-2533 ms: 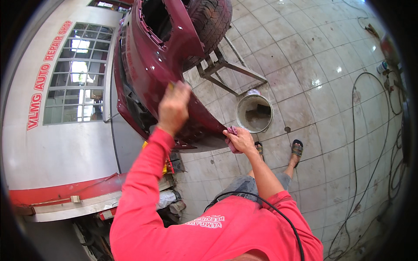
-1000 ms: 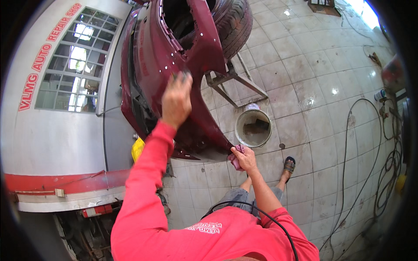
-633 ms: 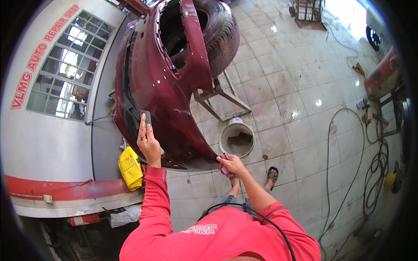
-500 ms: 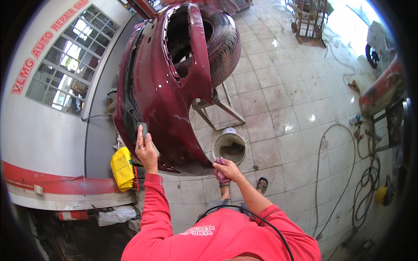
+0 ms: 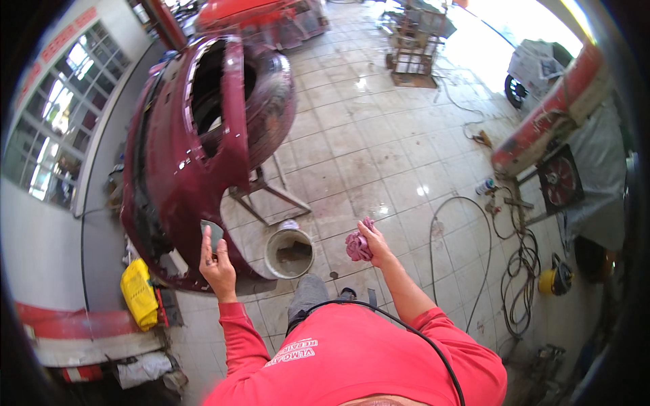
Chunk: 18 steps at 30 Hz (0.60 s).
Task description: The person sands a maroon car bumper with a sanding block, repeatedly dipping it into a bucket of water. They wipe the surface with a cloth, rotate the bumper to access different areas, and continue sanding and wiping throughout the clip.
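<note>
My left hand [image 5: 219, 272] pinches a grey-green piece of what looks like sandpaper [image 5: 215, 233] between its fingers. It is over the lower end of a glossy maroon car bumper [image 5: 179, 139]; whether it touches the surface I cannot tell. Out to the right, my right hand [image 5: 377, 247] grips a crumpled pinkish cloth [image 5: 358, 246], held above the tiled floor. Between the two hands stands a round bucket [image 5: 270, 256] with murky water and a dark piece in it. A large tire [image 5: 276, 105] sits against the bumper's far right side.
A metal stand [image 5: 288, 201] carries the bumper. A yellow bag [image 5: 139, 294] lies by the left wall. On the right are a looped hose [image 5: 467, 199], a coiled cable [image 5: 520, 291] and a red post [image 5: 535, 132]. A rusty hand cart [image 5: 413, 61] stands farther back.
My view has shifted to the right. My right hand, with the cloth, has moved away from the bumper's edge and the bucket. My left hand has shifted toward the bumper's right edge.
</note>
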Each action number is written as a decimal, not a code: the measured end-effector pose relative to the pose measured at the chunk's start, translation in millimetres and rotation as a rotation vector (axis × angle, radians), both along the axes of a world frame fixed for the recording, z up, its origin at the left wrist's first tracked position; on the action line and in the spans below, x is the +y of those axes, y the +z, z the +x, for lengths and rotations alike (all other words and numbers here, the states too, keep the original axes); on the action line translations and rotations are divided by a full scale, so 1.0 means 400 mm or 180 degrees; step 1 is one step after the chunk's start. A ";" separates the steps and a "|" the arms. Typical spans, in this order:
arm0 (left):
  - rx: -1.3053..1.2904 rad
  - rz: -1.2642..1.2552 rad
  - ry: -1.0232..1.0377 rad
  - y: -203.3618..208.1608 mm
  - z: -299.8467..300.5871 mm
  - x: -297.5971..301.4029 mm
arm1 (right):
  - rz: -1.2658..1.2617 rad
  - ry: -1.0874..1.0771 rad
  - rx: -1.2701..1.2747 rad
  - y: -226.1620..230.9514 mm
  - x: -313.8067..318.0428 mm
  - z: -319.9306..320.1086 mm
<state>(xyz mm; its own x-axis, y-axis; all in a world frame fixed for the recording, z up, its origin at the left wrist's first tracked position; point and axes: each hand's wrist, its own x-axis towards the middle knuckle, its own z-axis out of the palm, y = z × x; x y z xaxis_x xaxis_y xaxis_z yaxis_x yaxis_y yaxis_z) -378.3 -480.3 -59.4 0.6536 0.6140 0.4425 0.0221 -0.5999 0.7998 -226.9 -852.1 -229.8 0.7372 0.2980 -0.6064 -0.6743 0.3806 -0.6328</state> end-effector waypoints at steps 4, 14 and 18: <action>0.0375 -0.0845 -0.1030 -0.030 0.139 -0.135 | 0.0028 -0.0205 0.0194 -0.041 -0.019 0.080; 0.1192 -0.1341 -0.2646 -0.191 0.553 -0.286 | 0.0082 -0.0041 0.0073 0.127 0.046 0.295; 0.1359 -0.1330 -0.2908 -0.179 0.688 -0.311 | 0.0517 0.0137 -0.0106 0.211 0.084 0.414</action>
<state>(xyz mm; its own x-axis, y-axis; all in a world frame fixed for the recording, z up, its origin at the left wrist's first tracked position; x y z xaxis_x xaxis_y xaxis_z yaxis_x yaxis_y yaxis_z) -103.0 -604.5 -130.9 0.9894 -0.1323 -0.0598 0.0305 -0.2136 0.9765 -61.3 -818.5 -145.4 0.7407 0.4217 -0.5230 -0.6718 0.4510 -0.5877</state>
